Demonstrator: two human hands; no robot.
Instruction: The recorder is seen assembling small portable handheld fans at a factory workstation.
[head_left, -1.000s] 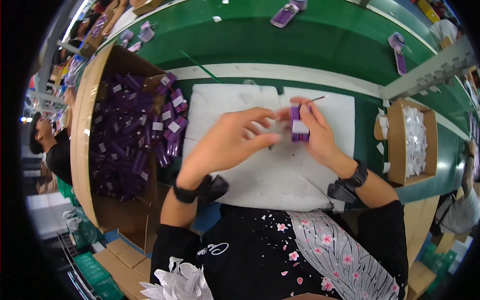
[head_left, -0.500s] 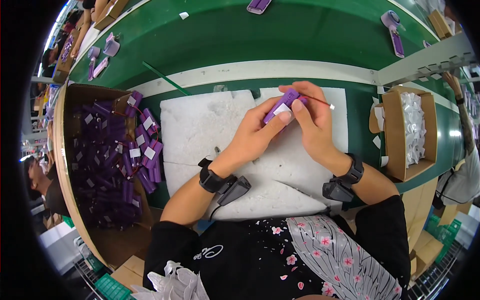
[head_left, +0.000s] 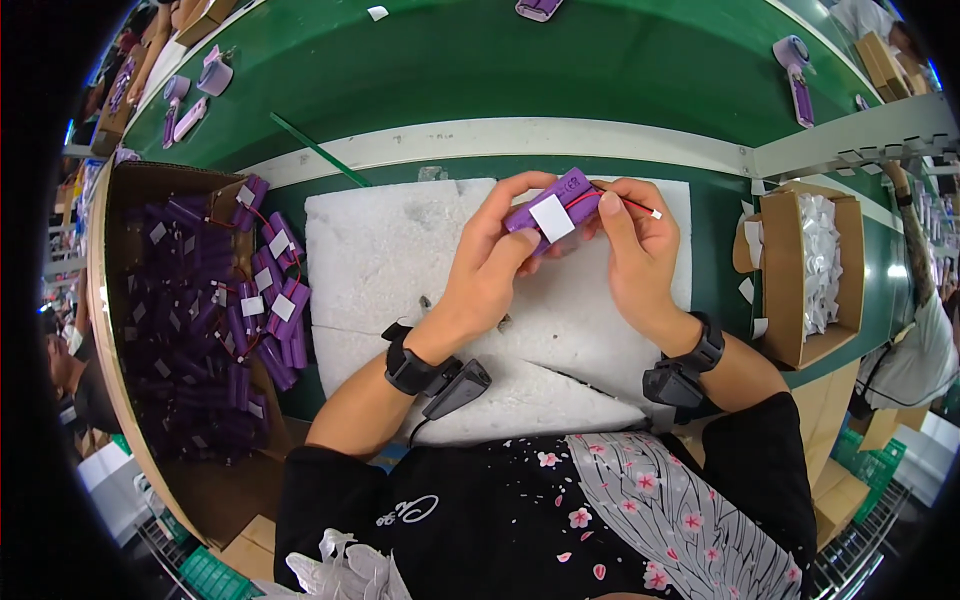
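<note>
Above the white foam pad (head_left: 400,240), my left hand (head_left: 485,265) grips a purple battery pack (head_left: 573,187) by its left end, thumb in front and fingers behind. The pack is tilted, its right end higher. A white square sticker (head_left: 552,218) lies across its upper face. Red and black wires (head_left: 625,202) leave the pack's right side and end in a small white connector (head_left: 656,213). My right hand (head_left: 645,260) is closed at these wires, its thumb tip against them beside the pack. Its fingertips are partly hidden.
At the left, a cardboard box (head_left: 200,490) holds many purple battery packs (head_left: 285,305), some piled at its open side. Another cardboard box (head_left: 783,285) with white pieces (head_left: 820,265) stands right. Purple handheld fans (head_left: 797,80) lie on the green surface beyond a pale rail (head_left: 450,138).
The battery pack has turned so its broad face and sticker show more fully. My left hand has shifted left along it; my right hand has moved from the pack's body to its wires.
</note>
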